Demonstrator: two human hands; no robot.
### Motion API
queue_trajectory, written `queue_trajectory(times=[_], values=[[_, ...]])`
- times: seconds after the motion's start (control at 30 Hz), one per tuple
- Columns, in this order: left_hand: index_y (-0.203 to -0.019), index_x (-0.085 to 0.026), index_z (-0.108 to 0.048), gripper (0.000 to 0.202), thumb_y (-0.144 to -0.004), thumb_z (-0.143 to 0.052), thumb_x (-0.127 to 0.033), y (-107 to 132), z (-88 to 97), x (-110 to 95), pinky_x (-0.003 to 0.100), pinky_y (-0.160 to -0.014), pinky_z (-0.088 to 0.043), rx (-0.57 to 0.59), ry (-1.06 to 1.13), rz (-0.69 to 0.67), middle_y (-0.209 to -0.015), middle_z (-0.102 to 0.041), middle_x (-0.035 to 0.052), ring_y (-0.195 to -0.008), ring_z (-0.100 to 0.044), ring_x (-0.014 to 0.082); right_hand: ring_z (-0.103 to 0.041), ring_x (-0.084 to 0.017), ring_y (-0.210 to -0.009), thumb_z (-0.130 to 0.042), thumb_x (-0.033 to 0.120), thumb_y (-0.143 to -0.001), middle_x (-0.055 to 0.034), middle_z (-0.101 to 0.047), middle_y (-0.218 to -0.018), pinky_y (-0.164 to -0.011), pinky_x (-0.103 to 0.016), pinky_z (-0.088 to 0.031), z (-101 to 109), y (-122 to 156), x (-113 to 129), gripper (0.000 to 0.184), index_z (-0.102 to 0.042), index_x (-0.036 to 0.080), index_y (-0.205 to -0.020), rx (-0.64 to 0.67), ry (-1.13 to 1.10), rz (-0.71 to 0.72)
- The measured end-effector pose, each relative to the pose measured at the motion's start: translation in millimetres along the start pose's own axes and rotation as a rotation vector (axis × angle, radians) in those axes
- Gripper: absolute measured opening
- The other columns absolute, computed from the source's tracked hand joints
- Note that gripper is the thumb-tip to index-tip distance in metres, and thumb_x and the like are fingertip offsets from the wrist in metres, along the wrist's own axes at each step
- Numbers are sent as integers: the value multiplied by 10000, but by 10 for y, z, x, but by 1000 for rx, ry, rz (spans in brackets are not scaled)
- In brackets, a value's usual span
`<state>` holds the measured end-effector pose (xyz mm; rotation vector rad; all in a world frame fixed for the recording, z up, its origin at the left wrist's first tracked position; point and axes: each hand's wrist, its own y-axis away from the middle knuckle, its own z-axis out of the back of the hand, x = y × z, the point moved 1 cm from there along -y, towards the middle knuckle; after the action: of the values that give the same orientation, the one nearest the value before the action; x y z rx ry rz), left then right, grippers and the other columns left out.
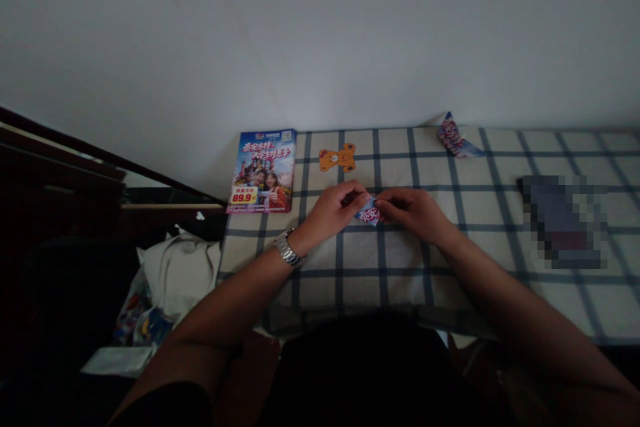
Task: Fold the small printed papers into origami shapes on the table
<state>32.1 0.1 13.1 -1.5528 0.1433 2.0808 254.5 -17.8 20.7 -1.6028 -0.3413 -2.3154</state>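
Note:
Between my two hands is a small folded piece of printed paper, blue and pink with large Chinese characters on its face. My left hand, with a metal watch on the wrist, pinches its left side. On the right side, the fingers of my right hand are closed on its edge. Both hands hold the paper just above the checked cloth. The fingers cover part of the paper, so its full shape is hidden.
A stack of printed flyers lies at the table's left end. Near the wall are a folded flyer piece and a bear figure. A pixelated dark object lies right on the checked tablecloth. A white bag is lower left.

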Motion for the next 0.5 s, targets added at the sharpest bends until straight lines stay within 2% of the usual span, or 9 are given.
queue_trajectory(times=[0.27, 0.5], values=[[-902, -195, -625, 339, -1093, -561, -467, -9, -2, -31, 256, -682, -432, -45, -69, -21, -786, -603, -9, -731, -566, 132, -659, -146, -704, -611, 472, -1046, -17, -747, -795, -677, -293, -507, 28, -2, 10, 322, -768, 198, -983, 14, 76, 54], [-912, -198, -623, 337, -1101, -541, -464, 13, -28, -55, 254, -676, -424, 6, -90, -29, -786, -607, -11, -726, -570, 132, -611, -138, -661, -617, 453, -1033, 4, -693, -739, -629, -285, -464, 3, -13, 10, 305, -725, 206, -890, -1, 37, 55]])
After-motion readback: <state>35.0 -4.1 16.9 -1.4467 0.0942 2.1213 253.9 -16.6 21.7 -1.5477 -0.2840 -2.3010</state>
